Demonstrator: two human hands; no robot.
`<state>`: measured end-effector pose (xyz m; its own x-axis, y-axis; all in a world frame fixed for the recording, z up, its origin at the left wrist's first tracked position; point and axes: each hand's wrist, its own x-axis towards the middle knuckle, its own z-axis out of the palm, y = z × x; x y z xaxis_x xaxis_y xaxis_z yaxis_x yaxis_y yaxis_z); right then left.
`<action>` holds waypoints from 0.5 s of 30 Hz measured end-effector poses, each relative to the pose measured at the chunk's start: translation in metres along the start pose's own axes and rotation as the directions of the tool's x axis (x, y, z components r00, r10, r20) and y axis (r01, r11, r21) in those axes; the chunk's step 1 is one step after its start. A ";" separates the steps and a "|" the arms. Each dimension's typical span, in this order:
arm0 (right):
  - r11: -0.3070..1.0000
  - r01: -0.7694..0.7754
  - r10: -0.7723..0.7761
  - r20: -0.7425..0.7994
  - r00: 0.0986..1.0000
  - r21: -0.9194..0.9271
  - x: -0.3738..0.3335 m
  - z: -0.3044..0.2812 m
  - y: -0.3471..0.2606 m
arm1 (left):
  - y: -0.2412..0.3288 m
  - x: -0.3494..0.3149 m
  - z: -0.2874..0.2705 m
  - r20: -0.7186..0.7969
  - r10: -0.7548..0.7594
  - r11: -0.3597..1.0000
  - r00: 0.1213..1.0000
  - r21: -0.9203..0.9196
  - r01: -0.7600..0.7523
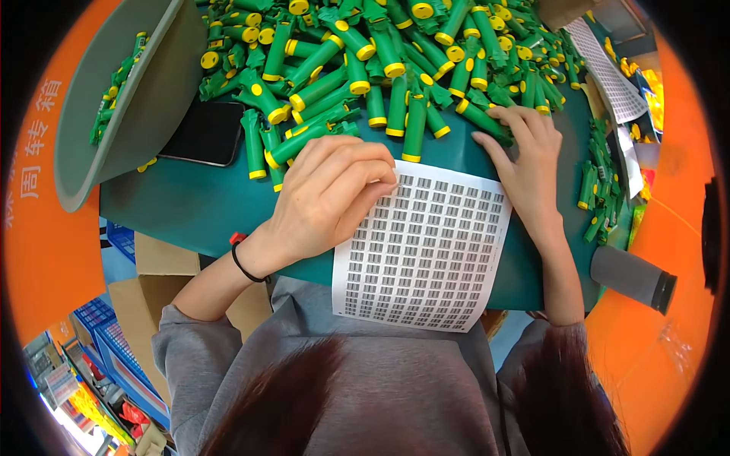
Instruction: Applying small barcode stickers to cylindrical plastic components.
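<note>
Head view, left hand: the left hand (323,194) had thumb and fingertips pressed together at the upper left of the label sheet; whether a label sat between them could not be told.
Right hand: the right hand (532,156) had its thumb spread from the fingers, with a yellow-ended green tube (477,118) between them; whether they gripped it could not be told.
Label sheet: the white label sheet (433,258) lay between the forearms, its lower part past the table edge. It looked light, flexible and easily creased, best held by its plain margin.
Tube handling: the tube seemed light, stiff and smooth, perhaps apt to roll; its round body, near the yellow end, looked the surest hold.
Beyond the hands: more tubes lay heaped on the green table (213,209).
Left side: a grey-green bin (171,102) stood tilted beside a dark flat device (204,135).
Right side: a grey cylinder (625,275) lay near the table edge.
</note>
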<state>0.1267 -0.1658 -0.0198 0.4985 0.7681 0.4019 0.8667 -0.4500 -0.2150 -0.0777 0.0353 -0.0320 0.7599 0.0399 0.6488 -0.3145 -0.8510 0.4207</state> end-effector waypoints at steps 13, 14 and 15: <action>-0.153 -0.461 0.176 0.484 0.858 0.874 -0.032 -0.020 -0.055 | 0.039 0.038 0.017 0.116 -0.389 0.691 0.914 -0.619 0.373; -0.170 -0.364 0.240 0.397 0.886 0.916 -0.034 -0.017 -0.060 | 0.040 0.037 0.021 0.127 -0.394 0.640 0.910 -0.672 0.371; -0.203 -0.417 0.175 0.452 0.875 0.886 -0.032 -0.023 -0.058 | 0.040 0.036 0.022 0.126 -0.421 0.611 0.898 -0.692 0.384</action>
<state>0.0603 -0.1746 0.0003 0.5945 0.7992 -0.0883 -0.3701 0.1745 -0.9125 -0.0501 -0.0085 -0.0057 0.8868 0.3280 0.3255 -0.2943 -0.1422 0.9451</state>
